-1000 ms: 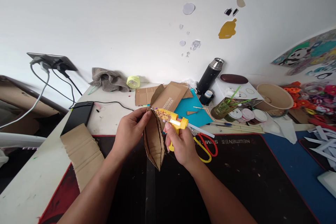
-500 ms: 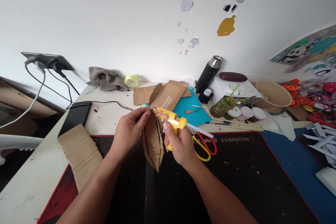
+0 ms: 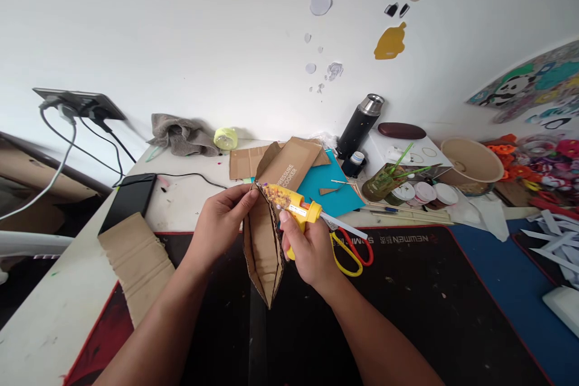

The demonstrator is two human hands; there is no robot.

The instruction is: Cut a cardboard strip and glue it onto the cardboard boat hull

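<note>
My left hand [image 3: 222,221] pinches the far end of a boat-shaped cardboard piece [image 3: 265,247], which has folded-up sides and a pointed near end. In my right hand [image 3: 310,247] is a yellow glue gun [image 3: 304,211] with a pale glue stick [image 3: 344,225] poking out of its back. The gun's stained front points left, and its nozzle is at the cardboard's far end, close to my left fingertips. Whether the tip touches the cardboard I cannot tell. Scissors [image 3: 350,253] with red and yellow handles lie just right of my right hand.
Flat cardboard [image 3: 289,163] and a blue sheet [image 3: 312,184] lie behind the hands. A black thermos [image 3: 359,126], a green cup [image 3: 380,184] and lidded tubs stand at the back right. Another cardboard strip [image 3: 136,265] rests at left on the black mat [image 3: 407,307].
The cardboard's pointed near end has dropped slightly toward me. Both hands keep their grips, and the glue gun stays at the far end.
</note>
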